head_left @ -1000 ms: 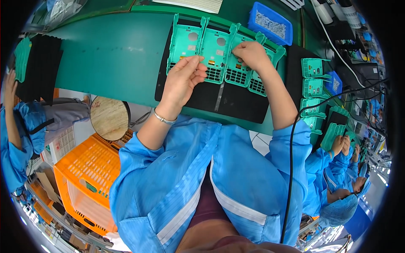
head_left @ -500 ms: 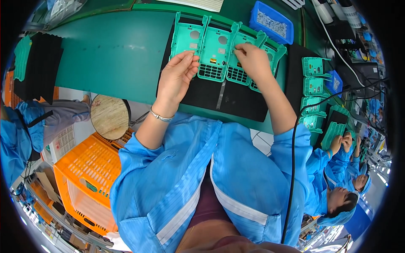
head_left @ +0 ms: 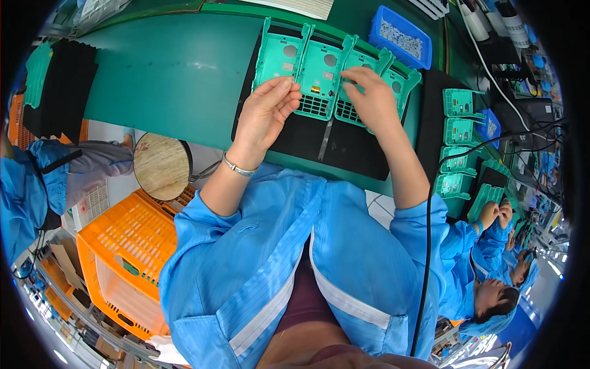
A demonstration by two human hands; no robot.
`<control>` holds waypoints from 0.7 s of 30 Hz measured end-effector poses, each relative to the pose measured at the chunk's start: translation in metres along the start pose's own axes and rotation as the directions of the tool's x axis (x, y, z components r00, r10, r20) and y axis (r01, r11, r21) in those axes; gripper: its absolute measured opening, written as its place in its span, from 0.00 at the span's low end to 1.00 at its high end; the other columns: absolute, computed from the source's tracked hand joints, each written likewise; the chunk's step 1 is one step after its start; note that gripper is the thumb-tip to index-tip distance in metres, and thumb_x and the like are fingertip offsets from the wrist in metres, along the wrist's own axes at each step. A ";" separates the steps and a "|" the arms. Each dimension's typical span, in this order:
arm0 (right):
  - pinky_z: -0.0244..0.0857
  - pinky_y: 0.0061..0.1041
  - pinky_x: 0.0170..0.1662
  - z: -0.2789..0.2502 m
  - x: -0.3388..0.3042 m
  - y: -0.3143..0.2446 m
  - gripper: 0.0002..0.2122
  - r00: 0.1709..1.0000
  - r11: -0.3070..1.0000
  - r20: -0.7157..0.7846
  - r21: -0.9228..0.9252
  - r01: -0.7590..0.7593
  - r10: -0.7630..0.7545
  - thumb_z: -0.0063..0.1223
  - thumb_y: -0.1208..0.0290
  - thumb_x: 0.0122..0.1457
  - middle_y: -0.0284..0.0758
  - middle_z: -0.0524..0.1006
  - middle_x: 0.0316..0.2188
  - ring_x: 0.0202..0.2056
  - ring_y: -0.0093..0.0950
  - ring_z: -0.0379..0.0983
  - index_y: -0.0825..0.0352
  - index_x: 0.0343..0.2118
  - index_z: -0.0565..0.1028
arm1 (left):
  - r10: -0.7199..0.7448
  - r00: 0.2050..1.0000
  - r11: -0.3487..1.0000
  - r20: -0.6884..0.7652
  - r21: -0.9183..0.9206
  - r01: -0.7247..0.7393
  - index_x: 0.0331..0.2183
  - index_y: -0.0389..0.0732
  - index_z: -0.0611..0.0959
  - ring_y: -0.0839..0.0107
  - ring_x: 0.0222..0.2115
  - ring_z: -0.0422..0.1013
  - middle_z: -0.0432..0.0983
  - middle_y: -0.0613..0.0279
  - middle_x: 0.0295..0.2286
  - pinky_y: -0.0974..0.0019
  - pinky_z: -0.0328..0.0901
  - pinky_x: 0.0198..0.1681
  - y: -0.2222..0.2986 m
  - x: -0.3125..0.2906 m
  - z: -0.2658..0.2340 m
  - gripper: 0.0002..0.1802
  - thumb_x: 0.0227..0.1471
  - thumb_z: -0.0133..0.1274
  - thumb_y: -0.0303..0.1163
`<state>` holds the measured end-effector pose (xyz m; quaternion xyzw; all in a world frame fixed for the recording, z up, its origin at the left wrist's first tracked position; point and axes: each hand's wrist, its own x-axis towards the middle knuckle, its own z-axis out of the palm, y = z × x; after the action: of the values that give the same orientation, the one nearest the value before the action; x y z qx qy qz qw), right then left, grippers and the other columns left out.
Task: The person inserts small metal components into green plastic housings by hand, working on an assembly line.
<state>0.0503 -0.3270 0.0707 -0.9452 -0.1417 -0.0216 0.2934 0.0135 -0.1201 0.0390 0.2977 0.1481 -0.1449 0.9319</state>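
Here, the green table [head_left: 160, 80] is smooth, with a round, wood-patterned stool [head_left: 161, 166] beside it. On a matt black mat [head_left: 356, 150], four green plastic housings [head_left: 314, 74] with grid ends lie in a row. The left hand [head_left: 264, 117] pinches over the first; I cannot tell if something is held. The right hand [head_left: 373, 101], half open and apparently empty, is over the third

Blue striped jacket [head_left: 252, 264], white trim [head_left: 356, 311], maroon top [head_left: 307, 301], silver bracelet [head_left: 238, 168]
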 end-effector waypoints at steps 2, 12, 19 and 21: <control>0.63 0.19 0.37 -0.002 0.006 -0.024 0.10 0.976 0.938 0.175 0.299 -0.178 0.130 0.51 0.72 0.50 0.33 0.74 0.34 0.36 0.24 0.71 0.66 0.36 0.75 | 0.008 1.000 1.000 0.008 -0.002 -0.008 0.37 0.36 0.75 0.76 0.31 0.70 0.73 0.61 0.30 0.75 0.67 0.35 -0.001 -0.001 0.000 0.10 0.51 0.49 0.29; 0.64 0.18 0.36 0.013 -0.004 -0.033 0.08 0.965 0.832 0.208 0.498 -0.244 0.159 0.51 0.72 0.51 0.33 0.75 0.31 0.30 0.20 0.71 0.66 0.33 0.76 | -0.027 0.999 0.997 0.019 -0.065 0.028 0.38 0.34 0.74 0.77 0.30 0.70 0.72 0.62 0.30 0.77 0.67 0.35 0.003 -0.006 -0.001 0.11 0.51 0.48 0.27; 0.63 0.15 0.37 0.010 0.001 -0.055 0.07 0.943 0.768 0.272 0.556 -0.318 0.193 0.52 0.73 0.51 0.30 0.76 0.29 0.32 0.17 0.70 0.68 0.33 0.75 | -0.040 0.999 0.995 -0.009 -0.089 0.039 0.34 0.37 0.75 0.77 0.30 0.71 0.73 0.62 0.30 0.77 0.67 0.34 0.002 -0.006 -0.002 0.08 0.50 0.50 0.28; 0.63 0.15 0.36 0.013 0.004 -0.057 0.07 0.946 0.777 0.267 0.549 -0.307 0.185 0.53 0.73 0.51 0.29 0.76 0.29 0.32 0.17 0.70 0.68 0.33 0.75 | -0.037 0.999 0.995 -0.010 -0.092 0.036 0.33 0.38 0.75 0.78 0.29 0.70 0.73 0.63 0.29 0.77 0.67 0.33 0.001 -0.004 -0.004 0.07 0.50 0.50 0.29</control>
<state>0.0371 -0.2735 0.0916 -0.8168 -0.0448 0.1555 0.5538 0.0093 -0.1165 0.0381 0.2528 0.1652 -0.1531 0.9409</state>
